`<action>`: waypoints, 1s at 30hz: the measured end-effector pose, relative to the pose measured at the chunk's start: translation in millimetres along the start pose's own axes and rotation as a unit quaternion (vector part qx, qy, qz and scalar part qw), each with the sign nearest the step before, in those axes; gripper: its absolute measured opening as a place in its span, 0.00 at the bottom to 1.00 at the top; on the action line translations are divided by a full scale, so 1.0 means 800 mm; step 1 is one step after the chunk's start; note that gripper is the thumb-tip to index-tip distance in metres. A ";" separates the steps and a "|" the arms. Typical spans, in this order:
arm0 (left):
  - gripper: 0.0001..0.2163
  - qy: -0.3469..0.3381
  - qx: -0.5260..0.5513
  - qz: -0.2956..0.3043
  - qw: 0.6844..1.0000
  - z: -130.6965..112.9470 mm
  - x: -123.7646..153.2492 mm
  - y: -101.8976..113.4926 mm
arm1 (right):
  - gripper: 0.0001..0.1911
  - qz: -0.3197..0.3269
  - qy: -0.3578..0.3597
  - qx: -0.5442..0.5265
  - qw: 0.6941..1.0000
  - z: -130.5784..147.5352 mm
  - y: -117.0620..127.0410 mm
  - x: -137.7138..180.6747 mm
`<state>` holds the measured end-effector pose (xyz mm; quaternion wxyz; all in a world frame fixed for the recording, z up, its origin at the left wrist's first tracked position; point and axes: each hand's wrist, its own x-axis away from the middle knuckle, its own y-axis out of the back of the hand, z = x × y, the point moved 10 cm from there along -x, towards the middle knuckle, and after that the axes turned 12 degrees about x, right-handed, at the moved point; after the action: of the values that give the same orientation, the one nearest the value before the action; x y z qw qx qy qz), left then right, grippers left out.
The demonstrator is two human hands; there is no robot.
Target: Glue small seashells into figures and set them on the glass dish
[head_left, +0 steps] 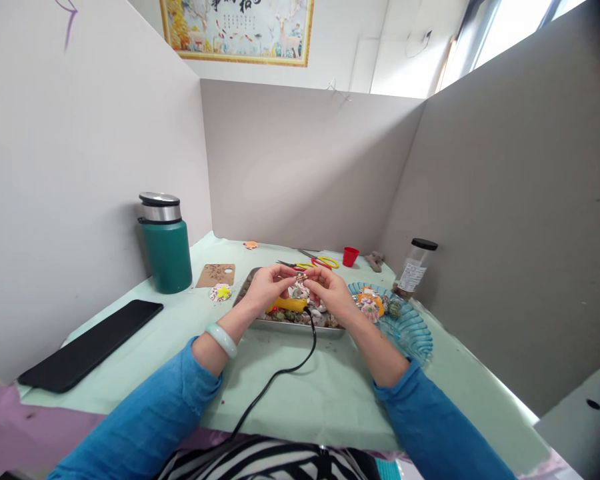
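Observation:
My left hand point(271, 283) and my right hand point(329, 288) meet above a metal tray point(300, 328), fingers pinched. Between their fingertips is a small brownish, striped piece point(301, 277), too small to identify; it may be a shell. Just below the hands, a yellow corded tool point(291, 305) with a red light, looking like a hot glue gun, lies across the tray. Its black cord runs down toward my lap. Whitish, brown and green shell-like pieces point(325, 319) fill the tray, partly hidden by my hands.
On the right, a blue glass plate point(415, 333) holds decorated pieces near a black-lidded jar point(415, 267). Scissors point(325, 261) and a red cup point(351, 257) stand behind. At left are a green bottle point(166, 250), black phone-like slab point(93, 343) and brown card point(216, 275). Grey panels enclose the table.

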<state>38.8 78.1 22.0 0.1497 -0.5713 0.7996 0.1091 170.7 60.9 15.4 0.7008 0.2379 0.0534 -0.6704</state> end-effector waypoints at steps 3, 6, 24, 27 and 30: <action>0.10 -0.074 -0.110 -0.016 0.991 -0.016 0.003 0.001 | 0.14 -0.002 0.001 -0.004 1.000 0.000 0.000 0.000; 0.07 -0.129 -0.189 -0.025 0.973 -0.029 0.007 -0.001 | 0.15 0.004 -0.009 -0.012 1.000 -0.002 -0.002 -0.001; 0.06 -0.324 -0.299 -0.028 0.897 -0.076 0.031 0.007 | 0.16 0.030 -0.018 0.023 0.999 -0.004 0.005 -0.009; 0.07 -0.359 -0.287 -0.041 0.887 -0.089 0.041 0.012 | 0.13 0.013 -0.010 0.063 0.998 -0.007 0.013 -0.008; 0.07 -0.367 -0.276 -0.049 0.887 -0.092 0.042 0.017 | 0.11 0.019 0.003 0.124 0.992 -0.007 0.009 -0.004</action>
<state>7.1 27.2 78.3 0.2741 -0.5470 0.5962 0.5198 178.9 65.9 13.8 0.6781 0.3259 -0.0328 -0.6579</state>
